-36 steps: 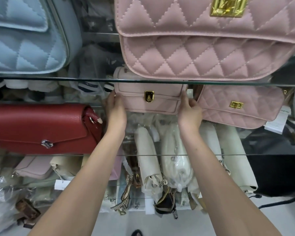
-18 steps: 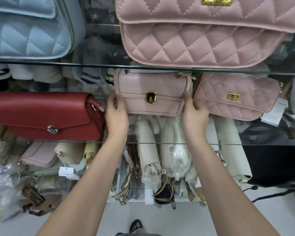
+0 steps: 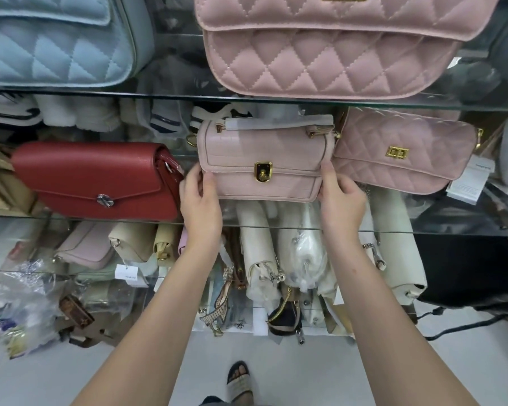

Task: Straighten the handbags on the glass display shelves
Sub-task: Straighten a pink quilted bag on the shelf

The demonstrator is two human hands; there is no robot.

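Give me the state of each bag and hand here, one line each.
Small pink bag: flap latched, held at both ends.
Red bag: flap closed, on shelf.
Lower quilted bag: flap closed.
Left hand: holds small pink bag's left end.
Right hand: holds its right end.

Folded socks (image 3: 162, 120), white and grey with dark stripes, are packed in a row at the back, under the topmost glass. At lower left lies a heap of crumpled clear plastic bags (image 3: 21, 303), with a brown patterned strap (image 3: 77, 312) just beside it. A small white paper tag (image 3: 126, 272) hangs above them. Below everything is a pale floor (image 3: 291, 370), and on it a beige open-toed sandal (image 3: 241, 385) at the bottom edge
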